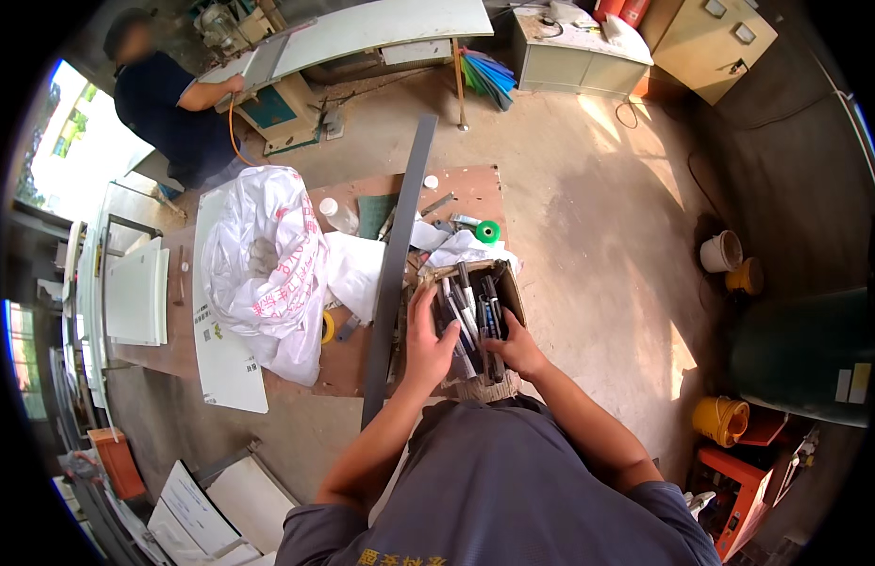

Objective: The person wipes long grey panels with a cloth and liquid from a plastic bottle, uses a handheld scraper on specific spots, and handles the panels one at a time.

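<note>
In front of my body stands an open cardboard box [516,288] packed with marker pens [466,316], some white and some black, mostly upright or leaning. My left hand [427,347] is closed round the box's left side, with the thumb over the inner edge beside the white pens. At the right side, my right hand [520,351] reaches inside the box, its thumb and fingers closed on the darker pens; its lower fingers are hidden. A long grey metal strip [400,231] lies just left of my left hand, crossing the table.
On the brown table [475,184] are a large white sack [272,274], a green tape roll [488,231], a yellow tape roll [328,327] and a white bottle [338,216]. A co-worker [173,108] stands at the far left by a long workbench [385,38]. Buckets [721,252] line the right side.
</note>
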The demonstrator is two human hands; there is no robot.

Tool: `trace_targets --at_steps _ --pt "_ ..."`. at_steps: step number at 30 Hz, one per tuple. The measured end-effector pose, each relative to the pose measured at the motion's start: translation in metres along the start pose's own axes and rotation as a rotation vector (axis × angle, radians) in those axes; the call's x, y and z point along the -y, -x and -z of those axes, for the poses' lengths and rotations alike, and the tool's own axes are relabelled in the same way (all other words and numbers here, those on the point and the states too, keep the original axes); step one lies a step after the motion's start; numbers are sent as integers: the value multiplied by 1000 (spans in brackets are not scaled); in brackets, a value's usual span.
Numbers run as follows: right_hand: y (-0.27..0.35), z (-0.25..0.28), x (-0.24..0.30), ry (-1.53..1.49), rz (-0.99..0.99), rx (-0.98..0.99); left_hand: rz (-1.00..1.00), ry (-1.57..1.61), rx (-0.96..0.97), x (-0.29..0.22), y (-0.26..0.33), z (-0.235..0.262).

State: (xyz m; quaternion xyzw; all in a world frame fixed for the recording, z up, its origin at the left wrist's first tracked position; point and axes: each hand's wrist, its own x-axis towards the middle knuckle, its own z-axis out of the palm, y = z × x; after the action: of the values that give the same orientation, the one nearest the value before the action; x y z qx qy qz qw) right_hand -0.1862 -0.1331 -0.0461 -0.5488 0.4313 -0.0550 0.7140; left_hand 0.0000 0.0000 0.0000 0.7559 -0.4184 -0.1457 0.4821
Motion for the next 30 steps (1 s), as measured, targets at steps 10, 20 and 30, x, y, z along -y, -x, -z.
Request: trace_targets --at_steps 10,20,30 --pt "55 10 -11 86 137 -131 777 -377 69 253 263 138" --pt "96 -9 -21 59 122 -235 737 -105 -87 221 278 93" --pt "107 -28 -31 144 280 -284 631 300 -387 158 296 147"
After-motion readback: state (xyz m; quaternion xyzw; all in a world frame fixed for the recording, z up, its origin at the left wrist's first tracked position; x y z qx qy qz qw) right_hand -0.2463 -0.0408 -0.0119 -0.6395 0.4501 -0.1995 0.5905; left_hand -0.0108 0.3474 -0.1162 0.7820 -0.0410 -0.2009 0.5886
